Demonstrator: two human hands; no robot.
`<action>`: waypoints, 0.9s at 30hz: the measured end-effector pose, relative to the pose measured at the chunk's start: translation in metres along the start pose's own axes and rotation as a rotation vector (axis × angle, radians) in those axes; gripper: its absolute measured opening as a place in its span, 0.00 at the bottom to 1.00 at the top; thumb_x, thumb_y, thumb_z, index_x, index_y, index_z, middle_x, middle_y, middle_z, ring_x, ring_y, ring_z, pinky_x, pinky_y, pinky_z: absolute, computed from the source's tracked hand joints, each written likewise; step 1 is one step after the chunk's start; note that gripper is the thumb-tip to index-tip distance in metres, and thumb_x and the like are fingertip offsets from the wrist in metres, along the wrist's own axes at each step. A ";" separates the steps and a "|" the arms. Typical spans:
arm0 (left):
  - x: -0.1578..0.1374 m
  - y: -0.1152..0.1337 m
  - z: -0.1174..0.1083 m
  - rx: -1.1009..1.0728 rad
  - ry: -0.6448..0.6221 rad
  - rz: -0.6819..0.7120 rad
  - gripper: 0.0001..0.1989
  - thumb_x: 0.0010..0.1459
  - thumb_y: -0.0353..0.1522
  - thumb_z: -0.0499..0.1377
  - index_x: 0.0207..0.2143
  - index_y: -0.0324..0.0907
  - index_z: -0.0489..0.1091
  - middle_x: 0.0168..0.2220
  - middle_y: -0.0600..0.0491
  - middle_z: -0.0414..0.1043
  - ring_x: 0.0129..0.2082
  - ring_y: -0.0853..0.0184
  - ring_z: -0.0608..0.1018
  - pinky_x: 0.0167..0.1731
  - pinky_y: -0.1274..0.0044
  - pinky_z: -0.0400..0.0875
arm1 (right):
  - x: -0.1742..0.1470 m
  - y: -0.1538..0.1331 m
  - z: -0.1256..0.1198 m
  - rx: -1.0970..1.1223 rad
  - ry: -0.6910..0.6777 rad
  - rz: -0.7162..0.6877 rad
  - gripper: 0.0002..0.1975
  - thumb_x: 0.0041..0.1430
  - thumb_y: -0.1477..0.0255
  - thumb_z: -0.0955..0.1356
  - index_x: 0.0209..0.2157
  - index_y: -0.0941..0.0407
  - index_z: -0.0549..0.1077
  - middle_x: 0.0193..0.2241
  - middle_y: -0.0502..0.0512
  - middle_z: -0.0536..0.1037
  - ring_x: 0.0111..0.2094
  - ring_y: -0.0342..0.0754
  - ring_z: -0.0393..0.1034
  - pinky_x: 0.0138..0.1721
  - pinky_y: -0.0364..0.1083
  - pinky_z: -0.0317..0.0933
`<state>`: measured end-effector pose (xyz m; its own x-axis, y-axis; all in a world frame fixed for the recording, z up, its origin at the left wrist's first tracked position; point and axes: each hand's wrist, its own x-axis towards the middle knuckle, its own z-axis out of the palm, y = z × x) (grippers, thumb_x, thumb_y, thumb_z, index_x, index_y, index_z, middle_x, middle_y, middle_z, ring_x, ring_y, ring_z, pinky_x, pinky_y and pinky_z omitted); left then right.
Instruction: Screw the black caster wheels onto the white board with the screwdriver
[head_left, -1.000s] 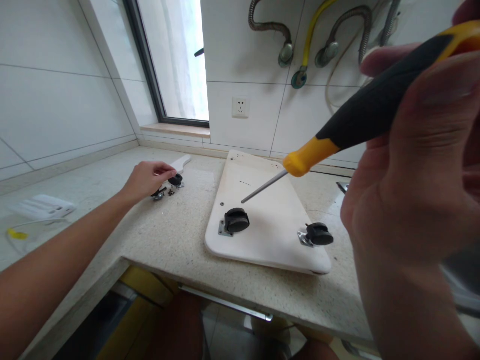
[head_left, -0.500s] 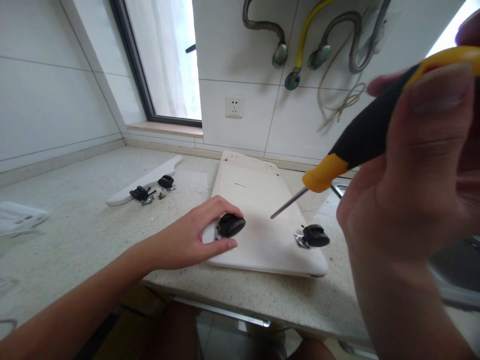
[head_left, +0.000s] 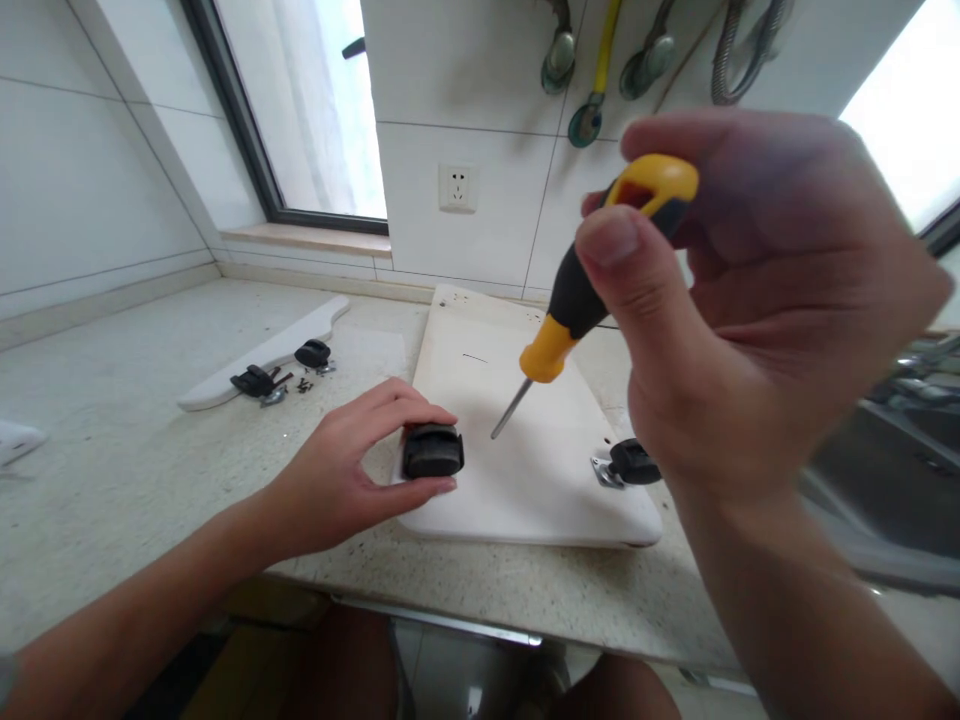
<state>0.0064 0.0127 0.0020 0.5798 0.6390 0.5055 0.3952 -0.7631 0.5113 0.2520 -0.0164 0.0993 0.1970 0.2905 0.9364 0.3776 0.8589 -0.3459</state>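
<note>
My left hand (head_left: 360,465) grips a black caster wheel (head_left: 433,452) between thumb and fingers, at the near left corner of a white board (head_left: 517,500) lying on the counter. In my right hand (head_left: 742,300) is a yellow and black screwdriver (head_left: 574,290), its shaft slanting down to the left. The tip hovers over the board, to the right of the held caster and apart from it. A second caster (head_left: 631,462) with a metal plate sits at the board's near right corner, partly behind my right wrist.
On the counter (head_left: 150,490) at left lie a long white strip (head_left: 262,355), two loose casters (head_left: 255,381) and several small screws (head_left: 304,385). A metal sink (head_left: 885,480) is at the right. Behind are a wall socket (head_left: 457,188), pipe fittings (head_left: 559,60) and a window (head_left: 300,110).
My right hand has swung left with the screwdriver, now held steeper and nearer the left caster. The caster in my left hand has turned. The view has shifted slightly.
</note>
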 end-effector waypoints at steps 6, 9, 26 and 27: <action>0.005 -0.015 -0.023 -0.065 -0.111 0.014 0.22 0.64 0.43 0.76 0.59 0.61 0.80 0.52 0.53 0.82 0.51 0.59 0.84 0.53 0.69 0.80 | 0.004 0.002 -0.012 -0.009 -0.176 0.094 0.06 0.66 0.70 0.78 0.42 0.44 0.83 0.45 0.53 0.82 0.46 0.57 0.80 0.42 0.56 0.82; 0.007 -0.028 -0.041 -0.116 -0.167 -0.038 0.21 0.63 0.42 0.77 0.57 0.61 0.82 0.50 0.53 0.83 0.50 0.59 0.85 0.53 0.69 0.80 | 0.005 0.004 -0.012 0.007 -0.221 0.082 0.06 0.66 0.69 0.79 0.40 0.44 0.81 0.43 0.51 0.81 0.44 0.55 0.80 0.45 0.56 0.82; 0.008 -0.032 -0.062 -0.171 -0.225 -0.215 0.23 0.55 0.41 0.81 0.51 0.54 0.81 0.47 0.51 0.84 0.48 0.54 0.88 0.58 0.62 0.86 | -0.003 0.023 -0.004 0.058 -0.341 0.037 0.10 0.64 0.68 0.80 0.41 0.44 0.79 0.41 0.48 0.81 0.43 0.54 0.81 0.40 0.56 0.78; 0.008 -0.032 -0.062 -0.172 -0.225 -0.220 0.23 0.54 0.41 0.81 0.51 0.54 0.81 0.48 0.51 0.84 0.48 0.54 0.88 0.58 0.62 0.86 | -0.004 0.023 -0.004 0.049 -0.338 0.043 0.10 0.65 0.68 0.80 0.41 0.43 0.79 0.41 0.48 0.81 0.44 0.54 0.81 0.40 0.56 0.79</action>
<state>-0.0462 0.0481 0.0324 0.6443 0.7342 0.2140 0.4134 -0.5698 0.7103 0.2632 0.0006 0.0879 -0.1023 0.4430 0.8907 0.3298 0.8599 -0.3897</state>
